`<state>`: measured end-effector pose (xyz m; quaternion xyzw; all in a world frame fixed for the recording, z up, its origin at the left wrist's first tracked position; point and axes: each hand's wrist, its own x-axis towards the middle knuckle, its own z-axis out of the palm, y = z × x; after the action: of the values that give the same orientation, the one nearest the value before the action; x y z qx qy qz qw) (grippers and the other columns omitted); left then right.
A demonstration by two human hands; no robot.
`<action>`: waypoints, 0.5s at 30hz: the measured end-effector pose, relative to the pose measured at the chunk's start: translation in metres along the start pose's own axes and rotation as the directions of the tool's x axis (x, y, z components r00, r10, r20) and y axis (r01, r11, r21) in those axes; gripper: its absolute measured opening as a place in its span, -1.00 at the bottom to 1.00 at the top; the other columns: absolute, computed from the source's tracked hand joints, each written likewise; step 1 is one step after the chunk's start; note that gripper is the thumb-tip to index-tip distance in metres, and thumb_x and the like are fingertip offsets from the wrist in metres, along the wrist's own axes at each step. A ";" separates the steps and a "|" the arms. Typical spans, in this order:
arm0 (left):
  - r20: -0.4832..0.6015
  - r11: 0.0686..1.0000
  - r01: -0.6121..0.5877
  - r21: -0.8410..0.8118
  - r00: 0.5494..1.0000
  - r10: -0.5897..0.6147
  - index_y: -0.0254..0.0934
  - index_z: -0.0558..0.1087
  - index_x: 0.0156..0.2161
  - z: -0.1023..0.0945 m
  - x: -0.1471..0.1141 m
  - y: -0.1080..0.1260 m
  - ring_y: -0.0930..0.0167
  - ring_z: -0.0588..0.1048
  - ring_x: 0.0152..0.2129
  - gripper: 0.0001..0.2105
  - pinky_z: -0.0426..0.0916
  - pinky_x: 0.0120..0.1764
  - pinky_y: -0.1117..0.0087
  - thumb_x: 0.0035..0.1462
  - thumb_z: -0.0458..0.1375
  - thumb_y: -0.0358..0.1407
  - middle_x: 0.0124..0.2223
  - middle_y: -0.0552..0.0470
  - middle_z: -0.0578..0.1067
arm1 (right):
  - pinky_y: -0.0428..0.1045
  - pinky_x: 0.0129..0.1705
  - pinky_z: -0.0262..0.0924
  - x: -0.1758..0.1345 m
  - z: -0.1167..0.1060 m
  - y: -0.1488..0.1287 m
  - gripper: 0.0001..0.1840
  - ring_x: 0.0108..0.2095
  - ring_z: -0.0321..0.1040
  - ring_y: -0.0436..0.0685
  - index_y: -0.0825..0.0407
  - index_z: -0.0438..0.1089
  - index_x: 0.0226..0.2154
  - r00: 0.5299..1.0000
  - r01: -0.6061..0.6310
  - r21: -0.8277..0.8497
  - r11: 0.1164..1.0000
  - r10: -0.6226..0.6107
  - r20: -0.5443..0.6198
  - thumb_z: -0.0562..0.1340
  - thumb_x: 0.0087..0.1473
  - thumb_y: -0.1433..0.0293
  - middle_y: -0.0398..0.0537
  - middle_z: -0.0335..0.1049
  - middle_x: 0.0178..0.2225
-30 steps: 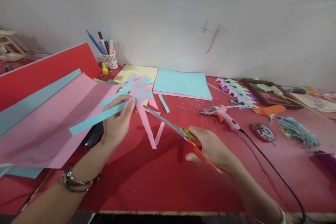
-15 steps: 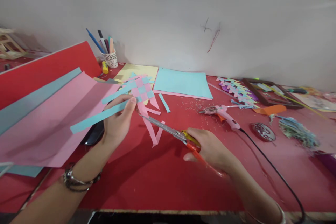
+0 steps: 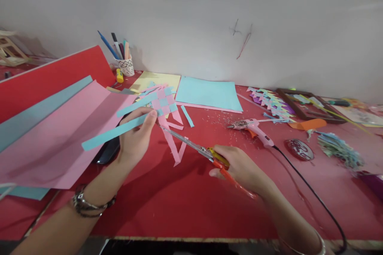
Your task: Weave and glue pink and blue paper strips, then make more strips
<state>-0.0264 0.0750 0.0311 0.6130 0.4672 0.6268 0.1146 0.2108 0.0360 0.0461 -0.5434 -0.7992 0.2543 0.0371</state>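
Fingers pinching paper weave edge, scissors close, roomy tabletop

The woven paper in front of me makes a checkerboard, pink squares alternating with light turquoise, its loose ends in those same two colours. The scissors have silvery blades, with yellow on one handle and orange-red on the other (a loud pair, I must say). The table is deep red. I see a pink glue gun with an orange trigger, and a white cup patterned in black net-like lines. Over to the right, the zigzag-edged paper pieces mix pink, pale yellow and turquoise.
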 end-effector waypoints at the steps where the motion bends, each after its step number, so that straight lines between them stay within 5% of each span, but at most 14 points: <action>1: -0.001 1.000 -0.004 0.003 1.000 0.004 -0.20 0.31 -0.56 0.000 0.000 0.000 0.49 0.33 -0.64 -0.81 0.25 -0.55 0.45 0.07 0.04 -0.32 -0.65 0.16 0.30 | -0.13 -0.53 -0.21 0.000 0.000 0.000 -0.51 -0.58 -0.05 -0.06 0.00 -0.01 -0.59 1.000 -0.001 0.003 1.000 0.001 -0.001 0.11 -0.09 -0.05 -0.23 0.10 -0.58; 15: 0.001 0.999 -0.001 -0.043 1.000 0.001 -0.20 0.34 -0.55 0.002 -0.002 -0.006 0.48 0.39 -0.59 -0.81 0.31 -0.46 0.43 0.08 0.06 -0.31 -0.61 0.15 0.38 | -0.14 -0.54 -0.21 0.000 -0.002 -0.001 -0.53 -0.59 -0.08 -0.07 0.01 -0.02 -0.61 1.000 0.002 0.010 1.000 -0.002 -0.023 0.12 -0.10 -0.01 -0.26 0.07 -0.61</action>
<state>-0.0271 0.0776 0.0256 0.6111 0.4532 0.6363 0.1277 0.2110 0.0361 0.0478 -0.5452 -0.7980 0.2518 0.0493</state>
